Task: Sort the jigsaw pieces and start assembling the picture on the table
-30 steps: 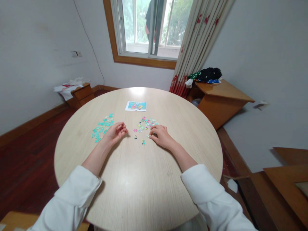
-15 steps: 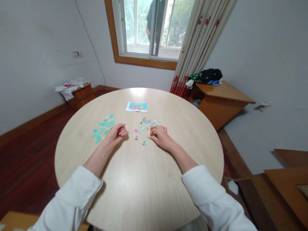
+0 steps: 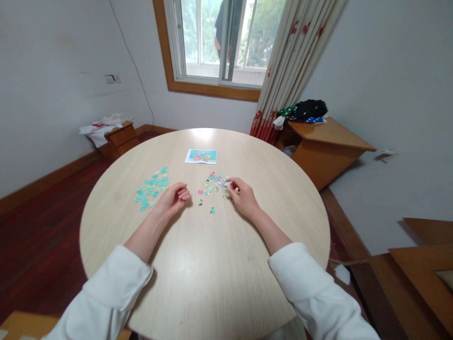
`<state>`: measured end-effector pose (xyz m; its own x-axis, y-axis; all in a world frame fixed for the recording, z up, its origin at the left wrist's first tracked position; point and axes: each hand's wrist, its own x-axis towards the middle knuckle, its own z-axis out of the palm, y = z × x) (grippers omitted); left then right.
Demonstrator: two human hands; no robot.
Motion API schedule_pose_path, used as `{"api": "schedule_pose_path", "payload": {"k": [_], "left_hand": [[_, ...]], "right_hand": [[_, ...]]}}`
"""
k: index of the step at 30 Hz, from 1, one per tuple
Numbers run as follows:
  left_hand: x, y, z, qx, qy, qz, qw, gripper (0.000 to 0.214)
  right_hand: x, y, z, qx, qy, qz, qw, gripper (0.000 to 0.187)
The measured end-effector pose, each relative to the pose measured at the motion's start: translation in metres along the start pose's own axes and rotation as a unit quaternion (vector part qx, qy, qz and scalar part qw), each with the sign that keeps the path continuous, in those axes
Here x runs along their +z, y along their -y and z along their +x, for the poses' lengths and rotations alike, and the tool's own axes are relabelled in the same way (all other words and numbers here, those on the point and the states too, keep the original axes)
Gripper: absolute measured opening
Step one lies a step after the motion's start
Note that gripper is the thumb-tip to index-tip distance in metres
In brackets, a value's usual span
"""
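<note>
While both forearms rest over the round, pale bench (image 3: 208, 269), the two hands are found apart, each beside a group of jigsaw pieces. The left hand (image 3: 176, 197) is turned partly on its side with fingers loosely curled inward; whether anything is held inside cannot be told. It lies just right of the teal pieces (image 3: 152, 190), which are spread in a loose patch on the left of the bench. The right hand (image 3: 242, 195) is half curled, thumb and forefinger extended over the right side of the mixed-colour pieces (image 3: 213, 182); its grip on any one piece cannot be confirmed. Two loose pieces are noted between the hands: a dark-marked piece (image 3: 200, 202) and, nearer the wearer, a teal-and-yellow piece (image 3: 212, 209). A printed picture sheet (image 3: 201, 156) lies flat beyond both groups. Behind the bench stands a wood-framed window (image 3: 212, 87) with a patterned curtain (image 3: 286, 52).
</note>
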<state>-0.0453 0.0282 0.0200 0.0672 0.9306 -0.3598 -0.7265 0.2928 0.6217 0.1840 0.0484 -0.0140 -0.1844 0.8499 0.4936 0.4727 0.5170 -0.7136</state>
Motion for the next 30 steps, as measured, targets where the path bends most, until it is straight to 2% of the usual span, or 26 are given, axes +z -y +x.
{"api": "schedule_pose_path", "payload": {"k": [3,5,7,10,13,16,18,19,21,24,26,30], "left_hand": [[0.000,-0.001,0.000,0.002,-0.003,-0.013,1.000,0.036],[0.000,-0.002,0.000,-0.002,-0.002,-0.020,1.000,0.036],[0.000,-0.002,0.000,-0.004,0.000,-0.022,1.000,0.035],[-0.002,-0.003,0.001,0.004,0.003,-0.015,1.000,0.035],[-0.003,-0.003,0.002,0.019,0.005,0.020,1.000,0.035],[-0.005,0.001,0.001,0.094,0.013,0.130,0.987,0.038],[-0.005,0.008,-0.001,0.185,0.030,0.267,0.945,0.036],[-0.005,0.012,-0.003,0.229,0.046,0.342,0.910,0.033],[-0.003,0.020,-0.007,0.275,0.116,0.473,0.829,0.023],[0.001,0.027,-0.014,0.274,0.230,0.580,0.731,0.009],[0.004,0.026,-0.017,0.275,0.272,0.613,0.690,0.013],[0.006,0.021,-0.021,0.290,0.307,0.659,0.622,0.027]], "right_hand": [[-0.006,-0.011,0.006,0.067,-0.120,0.071,0.988,0.025],[-0.009,-0.018,0.010,0.127,-0.162,0.130,0.970,0.028],[-0.011,-0.022,0.012,0.171,-0.178,0.180,0.952,0.032],[-0.010,-0.018,0.012,0.196,-0.157,0.225,0.941,0.036],[-0.007,-0.009,0.009,0.210,-0.091,0.253,0.940,0.040],[-0.005,0.000,0.006,0.219,-0.011,0.268,0.938,0.044],[-0.005,0.003,0.005,0.217,0.015,0.273,0.937,0.043],[-0.005,0.003,0.005,0.215,0.020,0.274,0.937,0.041],[-0.005,0.001,0.005,0.210,0.022,0.273,0.939,0.040],[-0.003,-0.003,0.006,0.204,0.018,0.268,0.941,0.040],[-0.002,-0.006,0.006,0.198,0.012,0.262,0.944,0.039],[-0.001,-0.005,0.006,0.190,0.004,0.256,0.948,0.034]]}}
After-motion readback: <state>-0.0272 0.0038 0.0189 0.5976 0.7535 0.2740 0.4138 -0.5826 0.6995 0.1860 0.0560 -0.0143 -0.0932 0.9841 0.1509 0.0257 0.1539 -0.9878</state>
